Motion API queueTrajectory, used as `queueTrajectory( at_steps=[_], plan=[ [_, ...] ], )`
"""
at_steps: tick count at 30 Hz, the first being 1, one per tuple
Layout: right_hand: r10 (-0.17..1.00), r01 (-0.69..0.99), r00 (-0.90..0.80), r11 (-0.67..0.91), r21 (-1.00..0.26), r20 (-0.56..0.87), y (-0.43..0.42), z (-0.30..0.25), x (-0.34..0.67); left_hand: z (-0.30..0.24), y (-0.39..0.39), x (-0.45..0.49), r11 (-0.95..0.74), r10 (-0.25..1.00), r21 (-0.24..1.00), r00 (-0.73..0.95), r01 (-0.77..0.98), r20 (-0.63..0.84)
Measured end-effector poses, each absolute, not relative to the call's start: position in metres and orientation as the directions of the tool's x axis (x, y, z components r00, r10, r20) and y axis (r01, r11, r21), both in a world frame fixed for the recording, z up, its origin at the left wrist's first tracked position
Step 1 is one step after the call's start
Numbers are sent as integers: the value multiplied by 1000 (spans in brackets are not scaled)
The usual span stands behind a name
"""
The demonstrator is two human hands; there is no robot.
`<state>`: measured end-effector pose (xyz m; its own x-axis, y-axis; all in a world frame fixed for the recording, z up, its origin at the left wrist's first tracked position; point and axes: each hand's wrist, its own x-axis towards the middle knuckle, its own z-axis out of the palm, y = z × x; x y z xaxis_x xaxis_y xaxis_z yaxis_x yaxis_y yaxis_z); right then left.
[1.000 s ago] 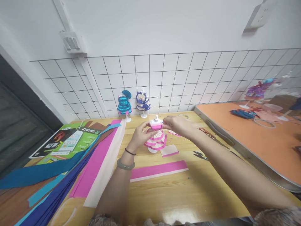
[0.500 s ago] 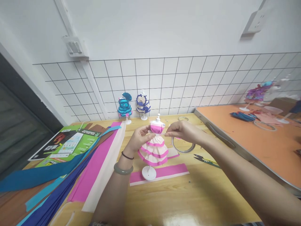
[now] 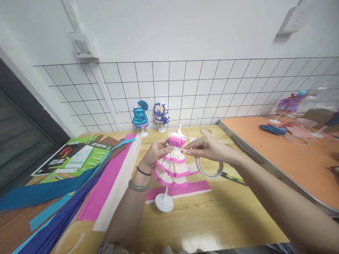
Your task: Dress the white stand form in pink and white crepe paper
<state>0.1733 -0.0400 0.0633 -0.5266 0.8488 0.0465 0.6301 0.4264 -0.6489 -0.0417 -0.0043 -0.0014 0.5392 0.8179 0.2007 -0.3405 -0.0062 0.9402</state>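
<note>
Lifted higher now, the mannequin dress (image 3: 172, 165) is being gripped by left hand (image 3: 156, 152); right hand (image 3: 205, 148) is pinching tape (image 3: 209, 169) at the unfinished waist.

Head-worn camera looks forward and down, close over the wooden table (image 3: 225, 218).

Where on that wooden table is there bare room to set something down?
The widest bare patch of the wooden table is the near part, between the pink strip and the front edge. Left is crowded with crepe paper sheets. The middle holds the mannequin dress, left hand, right hand and tape ring.
</note>
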Motion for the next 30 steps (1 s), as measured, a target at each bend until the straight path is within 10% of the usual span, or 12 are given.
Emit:
queueTrajectory(
  at_steps=[9, 21, 30],
  plan=[
    [854, 608, -520, 381, -696, 14, -49, 65, 170, 4, -4, -50, 23, 818, 944, 549, -328, 171],
    [827, 833, -485, 536, -139, 283, -67, 43, 178, 14, -7, -59, -19, 853, 976, 506, -215, 128],
    [932, 778, -295, 361, -514, 208, -87, 3, 171, 10, -5, -58, -110, 857, 991, 498, -80, 136]
  ],
)
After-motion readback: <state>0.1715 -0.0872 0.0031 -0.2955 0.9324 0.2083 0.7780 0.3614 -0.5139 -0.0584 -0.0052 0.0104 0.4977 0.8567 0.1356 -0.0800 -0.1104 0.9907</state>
